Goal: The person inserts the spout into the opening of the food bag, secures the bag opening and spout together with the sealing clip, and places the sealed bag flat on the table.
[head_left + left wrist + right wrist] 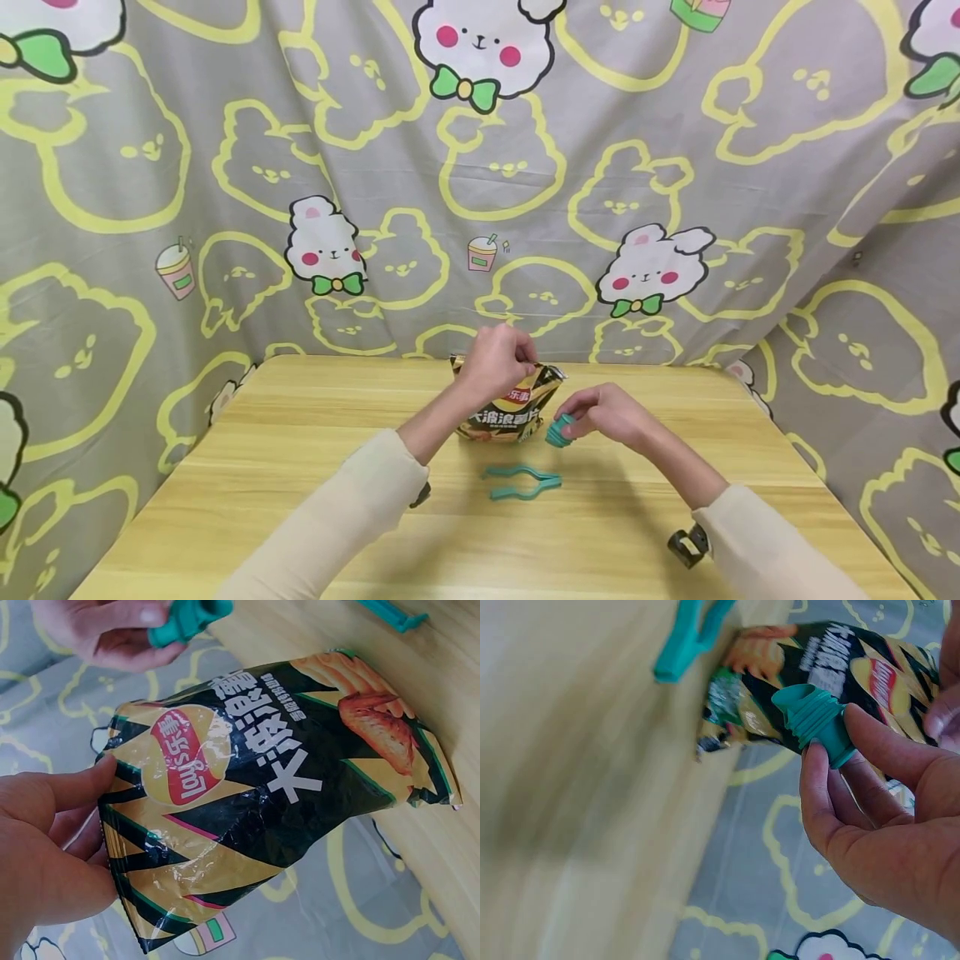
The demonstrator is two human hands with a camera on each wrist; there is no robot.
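A black and gold chip bag (pixel 506 417) stands upright near the back of the table. The left hand (pixel 497 362) pinches its top edge; in the left wrist view that hand (pixel 52 847) holds the sealed end of the bag (pixel 247 772). Just right of the bag, the right hand (pixel 615 414) holds a teal threaded spout (pixel 559 431). Seen from the right wrist, thumb and fingers of the right hand (pixel 892 795) grip the spout (pixel 817 724) by its lower part, its ridged mouth uncovered, in front of the bag (pixel 772 667).
A teal clip-like piece with two spread arms (pixel 525 482) lies on the wooden table (pixel 360 533) in front of the bag. Behind the table hangs a grey patterned cloth (pixel 420 208). Dark bands are on both wrists.
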